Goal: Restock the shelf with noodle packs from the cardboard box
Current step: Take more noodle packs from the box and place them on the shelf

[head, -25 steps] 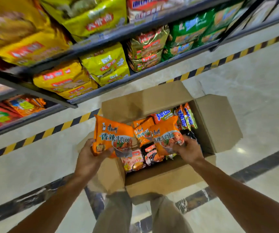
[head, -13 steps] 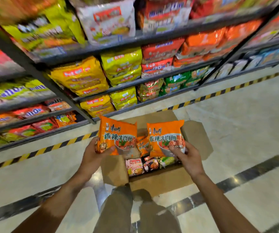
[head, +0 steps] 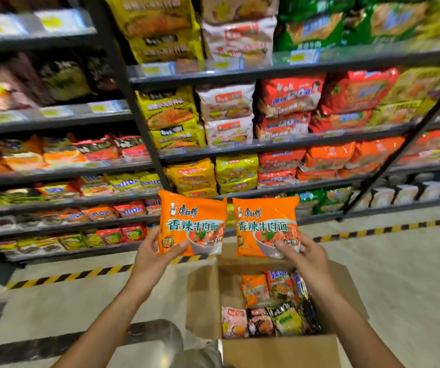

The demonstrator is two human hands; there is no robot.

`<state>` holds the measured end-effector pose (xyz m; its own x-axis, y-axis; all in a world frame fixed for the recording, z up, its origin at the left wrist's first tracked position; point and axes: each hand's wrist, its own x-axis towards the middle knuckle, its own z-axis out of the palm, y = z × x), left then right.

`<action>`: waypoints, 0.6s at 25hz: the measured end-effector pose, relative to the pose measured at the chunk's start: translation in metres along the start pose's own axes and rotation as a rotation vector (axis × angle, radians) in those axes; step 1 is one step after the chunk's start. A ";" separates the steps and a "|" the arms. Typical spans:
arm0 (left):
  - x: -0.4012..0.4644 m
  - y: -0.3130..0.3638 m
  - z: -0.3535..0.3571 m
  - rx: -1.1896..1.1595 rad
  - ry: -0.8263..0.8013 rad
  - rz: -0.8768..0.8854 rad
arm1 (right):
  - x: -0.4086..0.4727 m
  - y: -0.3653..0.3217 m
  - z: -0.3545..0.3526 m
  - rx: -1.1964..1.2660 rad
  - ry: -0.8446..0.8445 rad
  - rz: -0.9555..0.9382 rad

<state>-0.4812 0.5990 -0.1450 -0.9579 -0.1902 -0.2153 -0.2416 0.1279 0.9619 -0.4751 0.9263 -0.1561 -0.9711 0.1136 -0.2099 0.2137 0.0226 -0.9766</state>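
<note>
1. Head view: two orange noodle packs held up side by side, clear of the cardboard box, in front of the lower shelves.
2. Left pack pinched at lower corner by left hand, thumb across the front, fingers behind.
3. Right pack gripped at lower right corner by right hand, thumb on front.
4. Neither pack yet on the shelf; judged mid-carry, placement outstanding.
5. Box open on floor, roughly nine mixed packs visible inside; exact count not possible, some hidden by forearm.
6. Shelves already densely stocked; matching orange stacks to the right, likely destination.
</note>
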 end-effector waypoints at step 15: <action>-0.128 0.037 -0.303 -0.217 0.398 0.245 | -0.097 -0.131 0.280 -0.036 -0.393 -0.255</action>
<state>-0.3207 0.3331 -0.0304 -0.8385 -0.5414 0.0613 0.0613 0.0180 0.9980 -0.4384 0.6342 -0.0210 -0.9581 -0.2850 0.0285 -0.0405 0.0363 -0.9985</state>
